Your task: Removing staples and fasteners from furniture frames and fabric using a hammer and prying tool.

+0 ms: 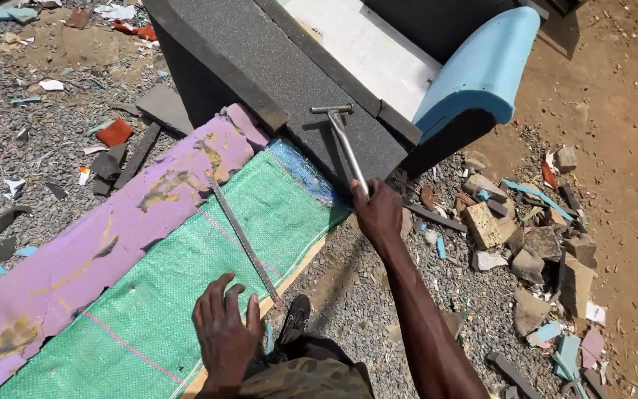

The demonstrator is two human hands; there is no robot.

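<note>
Right hand (378,213) was closed around a metal hammer (345,140), its head above the grey panel (289,66). Left hand (224,329) lay open, fingers spread, on green woven fabric (186,281) beside a metal strip (244,240).

There is a single view, from a camera worn on the person's head. It looks steeply down and forward over the person's own arms, close enough that both hands fill the lower middle of the frame. The gravel ground (378,295) runs underneath, with the green woven sheet (186,281) stretching from the lower left toward the centre and the dark grey upholstered frame (289,66) lying across the top. The person's shoe (295,318) shows near the bottom edge, directly below the camera.
</note>
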